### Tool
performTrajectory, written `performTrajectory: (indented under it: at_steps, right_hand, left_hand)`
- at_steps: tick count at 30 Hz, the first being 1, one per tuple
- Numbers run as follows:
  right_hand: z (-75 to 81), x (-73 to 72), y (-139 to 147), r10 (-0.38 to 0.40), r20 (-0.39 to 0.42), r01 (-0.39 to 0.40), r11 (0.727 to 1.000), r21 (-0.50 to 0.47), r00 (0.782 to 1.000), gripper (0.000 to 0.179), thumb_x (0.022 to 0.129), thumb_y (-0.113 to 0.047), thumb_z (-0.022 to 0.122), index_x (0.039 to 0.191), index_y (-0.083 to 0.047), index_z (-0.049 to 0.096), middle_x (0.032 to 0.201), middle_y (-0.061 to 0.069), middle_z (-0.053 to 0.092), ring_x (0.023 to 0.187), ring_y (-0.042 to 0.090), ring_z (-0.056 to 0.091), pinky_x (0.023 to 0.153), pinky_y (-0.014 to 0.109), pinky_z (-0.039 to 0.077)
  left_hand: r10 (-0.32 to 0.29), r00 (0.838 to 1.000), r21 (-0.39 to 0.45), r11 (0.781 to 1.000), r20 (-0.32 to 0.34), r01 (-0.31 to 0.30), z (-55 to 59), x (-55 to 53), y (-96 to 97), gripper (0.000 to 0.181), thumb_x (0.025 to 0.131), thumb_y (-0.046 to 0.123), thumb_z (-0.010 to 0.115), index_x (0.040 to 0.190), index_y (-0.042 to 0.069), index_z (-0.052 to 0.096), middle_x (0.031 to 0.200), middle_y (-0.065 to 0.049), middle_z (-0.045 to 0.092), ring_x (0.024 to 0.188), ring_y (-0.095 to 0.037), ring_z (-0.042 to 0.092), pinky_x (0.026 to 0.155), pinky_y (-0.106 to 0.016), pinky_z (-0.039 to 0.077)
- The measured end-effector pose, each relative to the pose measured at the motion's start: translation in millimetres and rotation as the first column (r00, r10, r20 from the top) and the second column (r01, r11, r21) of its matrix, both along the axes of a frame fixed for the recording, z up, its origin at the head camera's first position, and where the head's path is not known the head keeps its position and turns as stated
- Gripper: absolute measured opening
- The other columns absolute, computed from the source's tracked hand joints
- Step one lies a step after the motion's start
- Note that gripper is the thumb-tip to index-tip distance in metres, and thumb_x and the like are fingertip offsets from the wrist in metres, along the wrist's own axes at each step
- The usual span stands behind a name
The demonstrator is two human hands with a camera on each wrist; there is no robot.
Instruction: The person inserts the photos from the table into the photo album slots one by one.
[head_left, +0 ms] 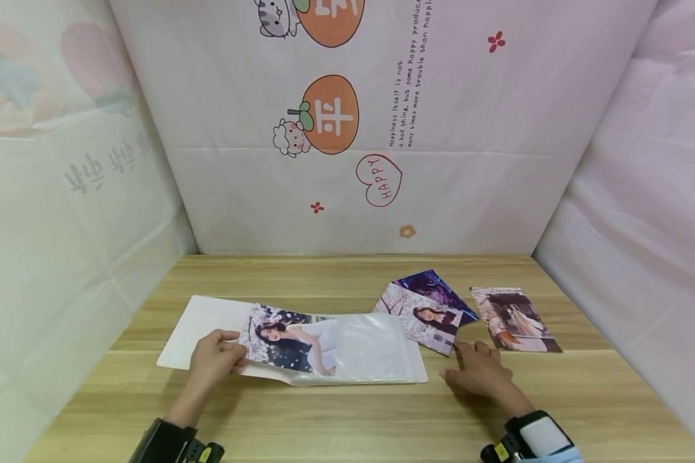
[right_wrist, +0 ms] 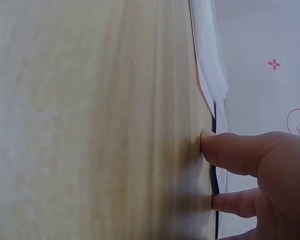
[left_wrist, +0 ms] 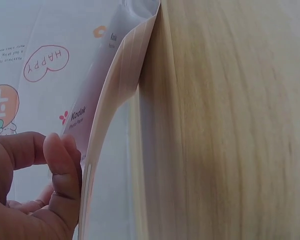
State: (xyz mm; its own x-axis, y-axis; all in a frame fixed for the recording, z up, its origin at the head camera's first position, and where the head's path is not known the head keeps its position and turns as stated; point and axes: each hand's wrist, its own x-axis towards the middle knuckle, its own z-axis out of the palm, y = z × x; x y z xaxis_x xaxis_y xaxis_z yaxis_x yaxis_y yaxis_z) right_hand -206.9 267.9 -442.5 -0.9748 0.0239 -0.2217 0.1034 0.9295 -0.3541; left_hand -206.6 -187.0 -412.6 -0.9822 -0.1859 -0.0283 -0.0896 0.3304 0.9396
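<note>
Found glossy rectangular portrait photo (head_left: 294, 344) pinched in fingers of left hand (head_left: 215, 355), extending rightward across white album (head_left: 204, 318) with clear plastic pocket (head_left: 376, 350). Noted beyond spread fingers of right hand (head_left: 479, 372): pink rectangular photo (head_left: 414, 318), overlapping dark-purple photo (head_left: 440, 289).

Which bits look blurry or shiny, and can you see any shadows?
Head view: mostly clear, with pale shine on the clear plastic pocket; left wrist view: the wooden table looks soft and smeary; right wrist view: the wooden table is blurry too, with a dark shadow beside the right grip.
</note>
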Motion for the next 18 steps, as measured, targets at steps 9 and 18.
performTrajectory:
  at_steps: [9,18]
  right_hand:
    - [0.5,0.1,0.2,0.006,-0.003,-0.006,1.000,0.001,1.000,0.085,0.078,-0.056,0.063,0.135,0.003,0.041,0.129,0.038,0.032,0.116,0.057,0.024,0.076,0.079,0.025]
    - [0.8,-0.1,-0.4,0.000,0.000,0.000,1.000,0.000,1.000,0.086,0.078,-0.056,0.064,0.135,0.003,0.040,0.129,0.039,0.031,0.116,0.057,0.024,0.077,0.079,0.023]
  left_hand:
    - [-0.035,0.999,-0.016,0.999,0.007,0.035,-0.9,0.5,6.8,0.032,0.079,-0.004,0.056,0.109,-0.013,0.053,0.071,-0.014,0.065,0.057,-0.020,0.063,0.052,-0.029,0.053]
    - [-0.066,0.998,-0.030,0.997,-0.001,0.066,-2.4,-1.0,15.2,0.030,0.077,-0.006,0.055,0.106,-0.014,0.055,0.069,-0.014,0.064,0.056,-0.021,0.062,0.051,-0.030,0.053]
